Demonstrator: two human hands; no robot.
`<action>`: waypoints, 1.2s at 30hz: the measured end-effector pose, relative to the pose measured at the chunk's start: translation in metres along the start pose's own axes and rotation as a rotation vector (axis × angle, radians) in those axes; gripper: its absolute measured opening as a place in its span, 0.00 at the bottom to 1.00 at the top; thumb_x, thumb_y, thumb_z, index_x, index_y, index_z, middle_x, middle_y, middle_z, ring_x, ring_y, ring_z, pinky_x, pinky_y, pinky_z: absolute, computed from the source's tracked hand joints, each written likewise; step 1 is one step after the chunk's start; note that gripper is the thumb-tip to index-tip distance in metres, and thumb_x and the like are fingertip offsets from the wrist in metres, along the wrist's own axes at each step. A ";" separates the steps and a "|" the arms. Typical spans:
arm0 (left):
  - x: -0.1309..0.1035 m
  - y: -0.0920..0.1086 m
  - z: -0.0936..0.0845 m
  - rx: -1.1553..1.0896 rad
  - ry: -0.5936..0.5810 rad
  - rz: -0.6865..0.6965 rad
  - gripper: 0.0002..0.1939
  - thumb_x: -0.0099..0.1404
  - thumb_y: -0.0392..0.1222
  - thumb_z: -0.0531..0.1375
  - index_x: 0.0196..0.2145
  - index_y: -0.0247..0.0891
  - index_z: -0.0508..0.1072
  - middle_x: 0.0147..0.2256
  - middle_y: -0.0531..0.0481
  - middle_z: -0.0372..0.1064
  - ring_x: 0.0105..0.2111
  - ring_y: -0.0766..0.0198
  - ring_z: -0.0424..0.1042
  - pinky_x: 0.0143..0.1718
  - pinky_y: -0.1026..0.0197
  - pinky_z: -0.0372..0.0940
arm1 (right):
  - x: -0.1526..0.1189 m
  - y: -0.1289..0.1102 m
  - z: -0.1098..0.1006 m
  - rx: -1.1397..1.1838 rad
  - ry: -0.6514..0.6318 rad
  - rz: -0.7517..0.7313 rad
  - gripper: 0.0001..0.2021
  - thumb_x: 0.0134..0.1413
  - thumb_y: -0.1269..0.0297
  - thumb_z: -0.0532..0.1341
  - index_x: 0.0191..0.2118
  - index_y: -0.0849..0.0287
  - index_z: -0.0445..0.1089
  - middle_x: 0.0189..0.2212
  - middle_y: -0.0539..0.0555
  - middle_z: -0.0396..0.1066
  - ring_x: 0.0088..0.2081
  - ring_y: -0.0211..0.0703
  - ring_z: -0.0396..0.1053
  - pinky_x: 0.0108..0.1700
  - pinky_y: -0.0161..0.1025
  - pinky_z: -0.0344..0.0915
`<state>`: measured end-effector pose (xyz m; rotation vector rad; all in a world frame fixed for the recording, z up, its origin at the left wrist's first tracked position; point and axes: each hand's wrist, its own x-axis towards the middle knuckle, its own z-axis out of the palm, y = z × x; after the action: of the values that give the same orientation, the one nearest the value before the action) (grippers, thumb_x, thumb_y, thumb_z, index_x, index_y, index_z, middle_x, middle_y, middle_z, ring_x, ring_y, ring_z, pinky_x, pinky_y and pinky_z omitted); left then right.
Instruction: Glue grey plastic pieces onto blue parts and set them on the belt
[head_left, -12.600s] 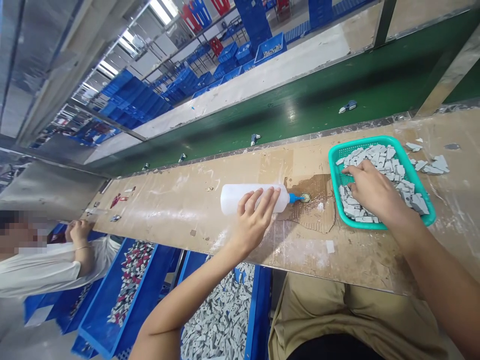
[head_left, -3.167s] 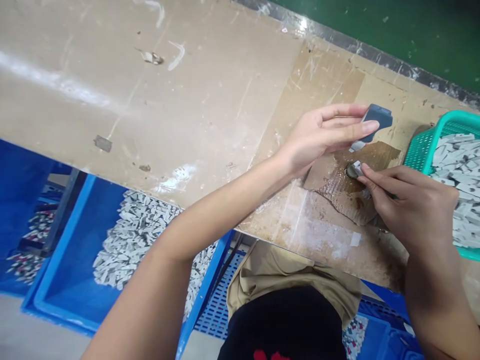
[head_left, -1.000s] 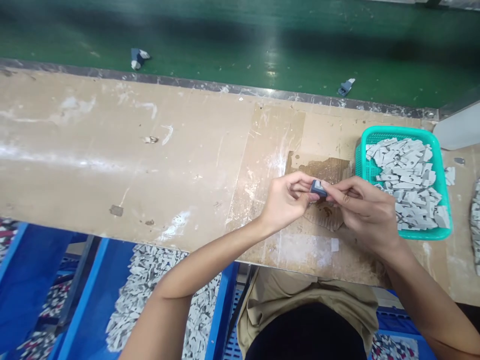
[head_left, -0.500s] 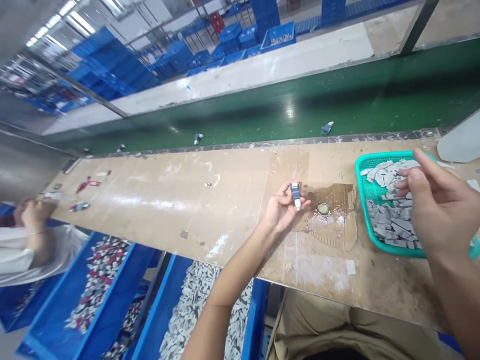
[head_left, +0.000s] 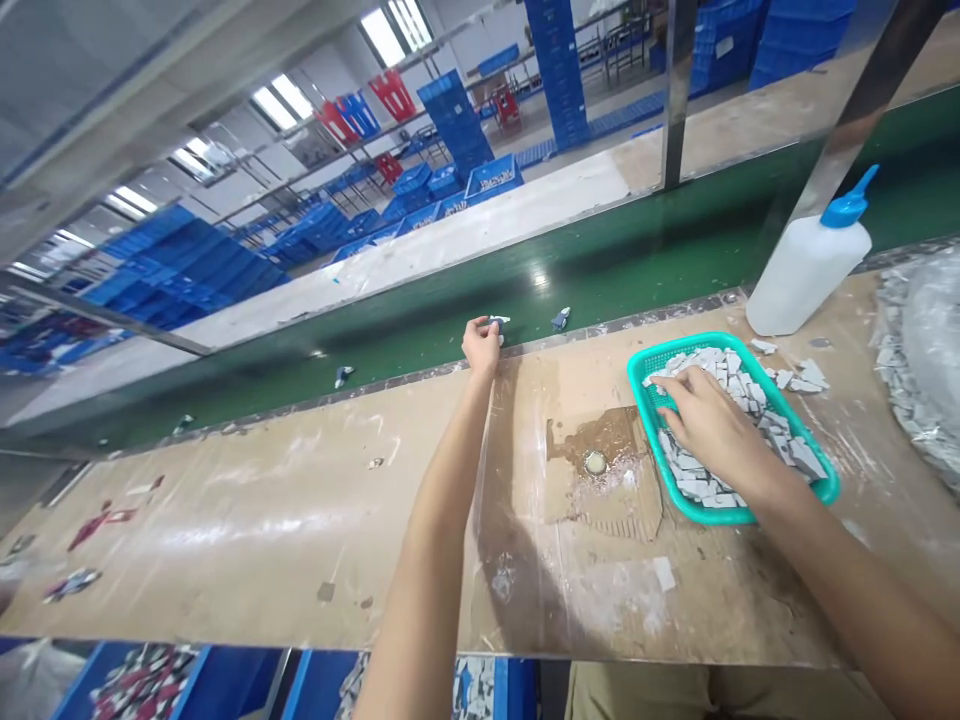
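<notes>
From the head camera, the left hand (head_left: 481, 345) pinches a blue-and-white piece (head_left: 498, 320) between thumb and fingers at the tabletop's (head_left: 300, 520) far edge, where the green belt (head_left: 675, 240) begins. A similar part (head_left: 561, 318) lies on the belt near that edge, to the right. The right hand (head_left: 712, 425) dips into the teal basket (head_left: 720, 516) near its left edge, fingers curled over the pale pieces (head_left: 780, 430); whether they grip one, I cannot tell. Left of the basket, a small round dish (head_left: 596, 463) sits on wet-looking cardboard (head_left: 622, 510).

The pinched piece should be light and stiff (possibly slippery, if any of that wetness is on it), best taken by the sides of its dark body, leaving the narrower pale end free.
</notes>
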<state>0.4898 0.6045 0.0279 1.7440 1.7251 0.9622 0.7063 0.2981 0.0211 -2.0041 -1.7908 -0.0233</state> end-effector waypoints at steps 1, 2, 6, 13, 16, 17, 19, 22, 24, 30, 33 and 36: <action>0.007 0.001 0.006 0.045 0.014 -0.011 0.17 0.69 0.33 0.58 0.55 0.26 0.68 0.49 0.32 0.74 0.52 0.51 0.74 0.57 0.53 0.64 | 0.000 0.000 0.000 -0.017 -0.030 0.016 0.19 0.63 0.71 0.56 0.57 0.70 0.73 0.41 0.64 0.67 0.45 0.60 0.70 0.49 0.51 0.71; 0.011 0.003 0.013 0.086 0.027 -0.015 0.18 0.69 0.32 0.58 0.55 0.24 0.68 0.52 0.27 0.72 0.56 0.47 0.71 0.60 0.50 0.62 | -0.001 -0.001 -0.001 -0.025 -0.049 0.036 0.19 0.63 0.71 0.56 0.58 0.69 0.72 0.41 0.64 0.67 0.45 0.59 0.70 0.49 0.50 0.71; 0.000 0.015 0.038 0.174 0.004 0.103 0.20 0.72 0.32 0.54 0.58 0.21 0.66 0.61 0.23 0.63 0.67 0.45 0.57 0.68 0.48 0.49 | 0.007 -0.003 -0.010 -0.057 -0.145 0.114 0.18 0.66 0.71 0.56 0.59 0.66 0.71 0.45 0.63 0.68 0.46 0.56 0.71 0.51 0.47 0.69; -0.034 0.037 0.065 0.151 -0.243 0.220 0.13 0.68 0.32 0.62 0.49 0.22 0.75 0.53 0.25 0.71 0.58 0.42 0.68 0.63 0.49 0.59 | 0.049 -0.016 -0.017 -0.129 -0.298 0.065 0.12 0.56 0.83 0.56 0.37 0.69 0.76 0.40 0.69 0.69 0.48 0.64 0.68 0.47 0.49 0.66; -0.040 0.042 0.054 0.054 -0.229 0.188 0.15 0.66 0.26 0.59 0.51 0.24 0.76 0.53 0.29 0.72 0.57 0.45 0.70 0.62 0.50 0.59 | 0.054 -0.013 -0.015 -0.061 -0.271 0.069 0.13 0.54 0.86 0.54 0.32 0.66 0.74 0.40 0.69 0.70 0.48 0.63 0.68 0.47 0.49 0.66; -0.044 0.043 0.047 0.005 -0.229 0.178 0.17 0.65 0.26 0.60 0.51 0.26 0.76 0.52 0.31 0.73 0.56 0.47 0.71 0.62 0.51 0.60 | 0.054 -0.010 -0.015 -0.019 -0.257 0.075 0.12 0.54 0.84 0.55 0.31 0.64 0.73 0.39 0.67 0.71 0.49 0.63 0.68 0.47 0.49 0.66; -0.055 0.043 0.031 -0.108 -0.277 0.156 0.18 0.64 0.27 0.62 0.52 0.29 0.77 0.50 0.37 0.75 0.51 0.51 0.74 0.56 0.54 0.65 | 0.053 -0.003 -0.015 0.101 -0.222 0.095 0.08 0.57 0.79 0.59 0.30 0.62 0.71 0.38 0.64 0.72 0.49 0.61 0.69 0.50 0.50 0.65; -0.086 0.037 0.005 -0.278 -0.413 0.156 0.20 0.63 0.32 0.65 0.53 0.34 0.77 0.49 0.42 0.77 0.46 0.55 0.76 0.48 0.59 0.70 | 0.053 0.008 -0.018 0.371 -0.158 0.157 0.04 0.63 0.67 0.59 0.35 0.59 0.68 0.36 0.60 0.75 0.45 0.56 0.72 0.48 0.49 0.68; -0.112 0.029 -0.012 -0.464 -0.526 0.113 0.27 0.58 0.36 0.69 0.56 0.37 0.76 0.50 0.44 0.76 0.48 0.56 0.75 0.50 0.60 0.70 | 0.052 0.011 -0.020 0.599 -0.146 0.196 0.09 0.67 0.58 0.55 0.40 0.58 0.65 0.36 0.59 0.76 0.40 0.52 0.76 0.38 0.45 0.71; -0.184 0.005 -0.042 -1.056 -0.885 -0.337 0.27 0.44 0.37 0.78 0.42 0.45 0.78 0.37 0.52 0.77 0.40 0.58 0.76 0.51 0.56 0.71 | 0.035 -0.006 -0.034 1.136 -0.239 0.237 0.30 0.56 0.36 0.64 0.47 0.61 0.67 0.40 0.64 0.77 0.31 0.48 0.77 0.30 0.42 0.75; -0.205 0.004 -0.050 -1.096 -0.938 -0.364 0.18 0.48 0.40 0.77 0.36 0.43 0.78 0.38 0.49 0.77 0.39 0.59 0.76 0.52 0.55 0.71 | 0.023 -0.023 -0.041 1.408 -0.305 0.326 0.32 0.49 0.46 0.74 0.52 0.62 0.70 0.37 0.60 0.77 0.32 0.44 0.77 0.34 0.39 0.76; -0.213 0.006 -0.055 -1.116 -0.982 -0.376 0.21 0.48 0.41 0.78 0.39 0.41 0.77 0.42 0.45 0.78 0.45 0.54 0.78 0.55 0.53 0.70 | 0.018 -0.037 -0.044 1.464 -0.347 0.377 0.27 0.49 0.50 0.75 0.49 0.62 0.73 0.36 0.57 0.77 0.31 0.41 0.76 0.32 0.34 0.73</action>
<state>0.4622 0.3860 0.0379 0.8105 0.5813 0.5215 0.6865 0.3020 0.0782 -1.1452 -0.9052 1.3661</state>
